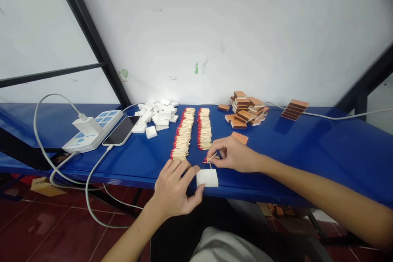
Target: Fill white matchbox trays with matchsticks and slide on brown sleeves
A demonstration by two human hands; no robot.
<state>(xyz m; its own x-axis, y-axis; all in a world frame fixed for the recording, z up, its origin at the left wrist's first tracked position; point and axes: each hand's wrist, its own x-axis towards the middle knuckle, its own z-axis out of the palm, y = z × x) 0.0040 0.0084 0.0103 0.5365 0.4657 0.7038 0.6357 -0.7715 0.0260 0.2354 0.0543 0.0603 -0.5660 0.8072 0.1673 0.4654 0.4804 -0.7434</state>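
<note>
My left hand (175,188) rests at the front edge of the blue table (307,151), its thumb and fingers closed against the side of a small white matchbox tray (207,177). My right hand (233,154) pinches a few red-tipped matches (210,159) just above and behind that tray. Two long rows of matches (193,131) lie in the middle of the table, right behind my hands. One orange matchbox sleeve (240,137) lies flat beside my right hand.
A heap of white trays (157,116) sits back left, next to a phone (122,130) on a cable and a white power strip (92,130). Orange sleeves are piled back right (247,110), with a separate stack (295,109) further right. A white wall stands behind.
</note>
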